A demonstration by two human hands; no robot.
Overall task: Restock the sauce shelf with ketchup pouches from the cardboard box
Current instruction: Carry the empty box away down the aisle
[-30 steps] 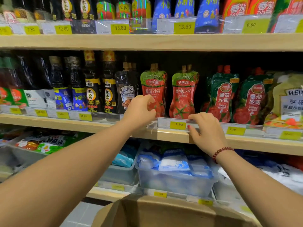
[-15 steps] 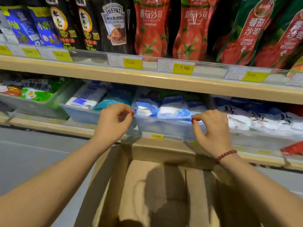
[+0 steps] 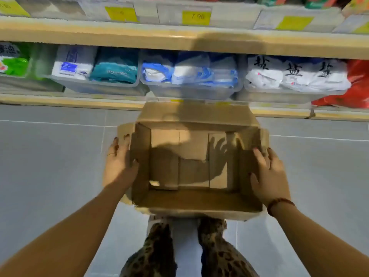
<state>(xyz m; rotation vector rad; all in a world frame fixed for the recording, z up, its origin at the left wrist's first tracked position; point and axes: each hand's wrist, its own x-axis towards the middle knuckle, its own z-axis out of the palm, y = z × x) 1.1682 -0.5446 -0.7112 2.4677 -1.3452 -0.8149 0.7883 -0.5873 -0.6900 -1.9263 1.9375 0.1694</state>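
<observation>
Grey floor tiles (image 3: 50, 166) fill the near half of the view. Across the far side runs the sauce shelf (image 3: 99, 35), its wooden edge topped by a clear rail of yellow price tags (image 3: 196, 17). Blurred red and green bottoms of ketchup pouches (image 3: 319, 4) show just above the rail at the far right. Below it, clear bins (image 3: 189, 91) hold blue, teal and white packets.

The cardboard box (image 3: 191, 198) sits open-topped in the middle, just beyond leopard-print trousers (image 3: 159, 248). Its far flap reaches the lowest shelf edge, and its bare bottom carries the hands' shadows. Whether it rests on the floor is hard to tell.

The left hand (image 3: 119, 164) grips the box's left wall, thumb hooked inside, fingers outside. The right hand (image 3: 268, 174) grips the right wall the same way. A beaded bracelet (image 3: 279, 202) circles the right wrist, and a ring (image 3: 110, 154) sits on a left finger.
</observation>
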